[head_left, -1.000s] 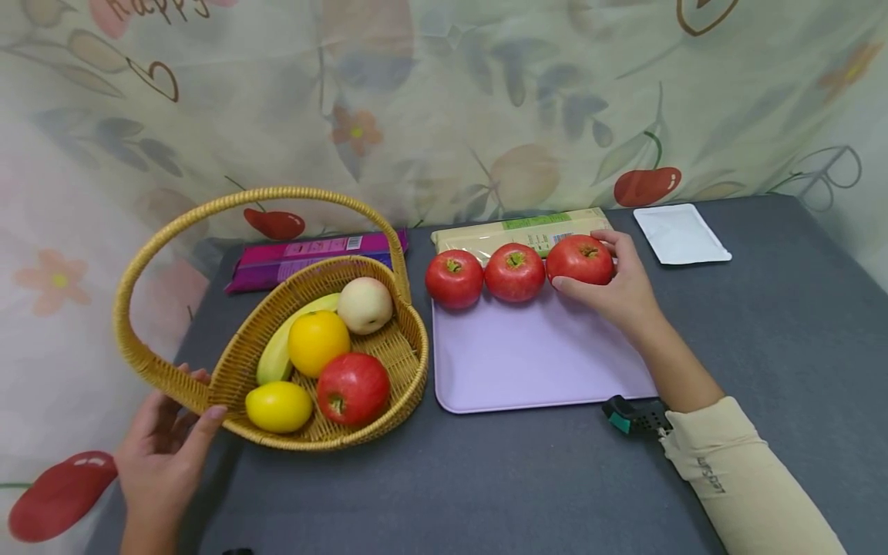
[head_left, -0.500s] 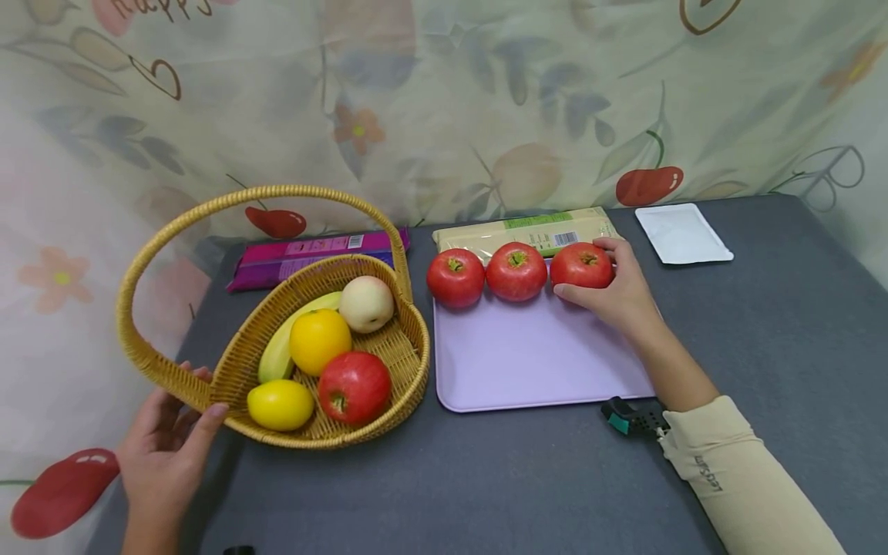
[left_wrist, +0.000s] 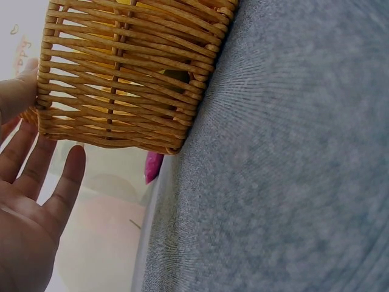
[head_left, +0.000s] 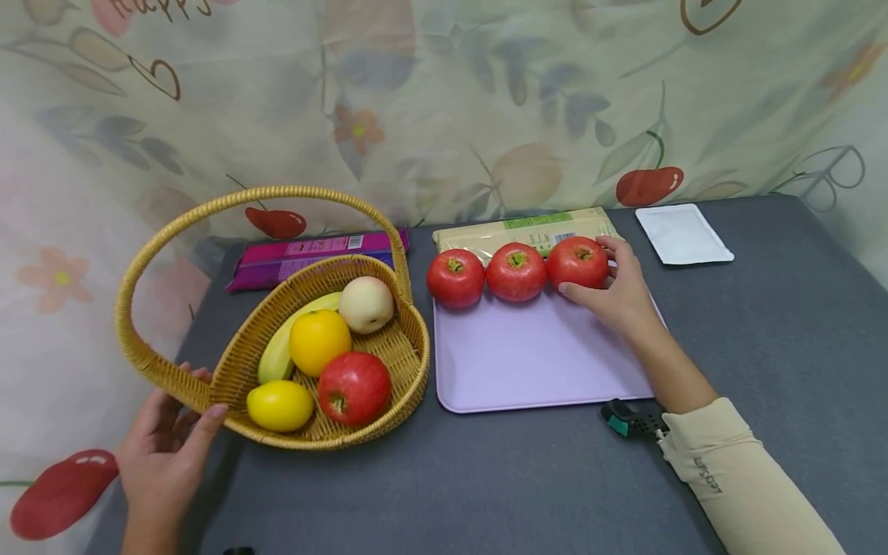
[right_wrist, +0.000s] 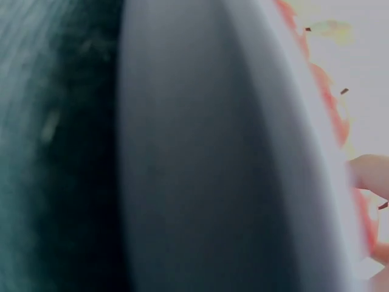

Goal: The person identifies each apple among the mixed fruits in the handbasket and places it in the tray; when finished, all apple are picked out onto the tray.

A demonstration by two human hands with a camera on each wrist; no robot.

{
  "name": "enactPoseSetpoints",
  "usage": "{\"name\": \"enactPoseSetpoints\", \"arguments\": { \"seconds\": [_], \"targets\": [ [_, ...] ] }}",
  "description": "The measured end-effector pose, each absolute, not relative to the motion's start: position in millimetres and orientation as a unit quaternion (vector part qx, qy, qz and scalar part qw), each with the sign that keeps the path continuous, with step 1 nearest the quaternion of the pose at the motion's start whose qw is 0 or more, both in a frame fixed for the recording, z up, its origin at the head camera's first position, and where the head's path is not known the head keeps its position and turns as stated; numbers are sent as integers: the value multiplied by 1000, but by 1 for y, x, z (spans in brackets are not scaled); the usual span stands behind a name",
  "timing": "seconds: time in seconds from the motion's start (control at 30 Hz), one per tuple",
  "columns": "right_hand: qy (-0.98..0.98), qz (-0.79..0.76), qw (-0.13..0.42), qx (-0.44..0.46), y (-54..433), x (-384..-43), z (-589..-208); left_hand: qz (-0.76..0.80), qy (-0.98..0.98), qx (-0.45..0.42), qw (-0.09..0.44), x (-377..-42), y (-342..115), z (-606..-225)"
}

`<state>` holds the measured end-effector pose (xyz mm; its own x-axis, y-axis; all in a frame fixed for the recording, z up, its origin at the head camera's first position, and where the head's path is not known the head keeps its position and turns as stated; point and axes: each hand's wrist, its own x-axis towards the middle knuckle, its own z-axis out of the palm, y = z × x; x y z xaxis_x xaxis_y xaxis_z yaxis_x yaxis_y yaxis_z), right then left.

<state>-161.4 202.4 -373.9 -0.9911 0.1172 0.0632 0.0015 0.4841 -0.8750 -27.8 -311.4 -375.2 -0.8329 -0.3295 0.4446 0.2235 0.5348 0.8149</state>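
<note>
A floral-print cloth backs the grey-covered bench. At far left, the left grip grasps the end of a wicker basket, which holds fruit. Behind it lies a magenta packet. Next, along the far edge of a lilac tray, sit the left apple, middle apple and right apple, before a beige packet. The right grip curves round the right apple. Farther right lies a flat white item. A moment earlier a thin gap parted the right apple from the middle apple; now they appear to touch. Basket and tray have not shifted.
</note>
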Motion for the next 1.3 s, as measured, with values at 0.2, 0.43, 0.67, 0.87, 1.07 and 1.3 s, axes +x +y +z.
{"name": "enactPoseSetpoints", "arguments": {
  "seconds": [0.2, 0.43, 0.67, 0.87, 1.07, 1.3],
  "targets": [
    [-857, 512, 51, -38, 203, -160, -372, -480, -830, 40, 282, -27, -311, -375],
    [-862, 495, 104, -22, 195, -156, -360, -491, -822, 36, 285, -28, -312, -375],
    [-865, 473, 159, 56, 167, -143, -343, -481, -828, 36, 286, -28, -311, -374],
    [-851, 469, 164, 173, 135, -129, -337, -485, -825, 30, 289, -28, -311, -374],
    [-818, 452, 144, 326, 93, -109, -334, -484, -825, 27, 291, -27, -312, -375],
    [-801, 401, 94, 435, 40, -89, -326, -481, -828, 28, 288, -27, -312, -375]
  ]
}}
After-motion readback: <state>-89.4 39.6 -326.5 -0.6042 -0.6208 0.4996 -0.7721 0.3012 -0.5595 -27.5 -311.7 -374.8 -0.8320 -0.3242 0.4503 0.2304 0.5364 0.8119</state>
